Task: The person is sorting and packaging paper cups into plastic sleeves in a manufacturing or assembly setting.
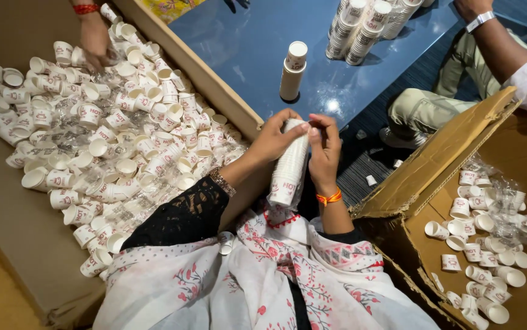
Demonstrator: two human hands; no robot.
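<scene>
A large flat cardboard sheet spreads left of the seated person, heaped with loose white paper cups lying on their sides, within easy reach. Right of the person, an open cardboard box holds fewer cups. Beyond the person, a blue table carries a short upright stack and longer stacks lying down. In front of the person's chest, a tall nested stack of cups tilts, mouths down. The left hand wraps its upper part, fingers curled tight to steady it. The right hand pinches the top rim, probably seating a cup, though its fingertips overlap. Another person's hand rests among the loose cups, far left.
</scene>
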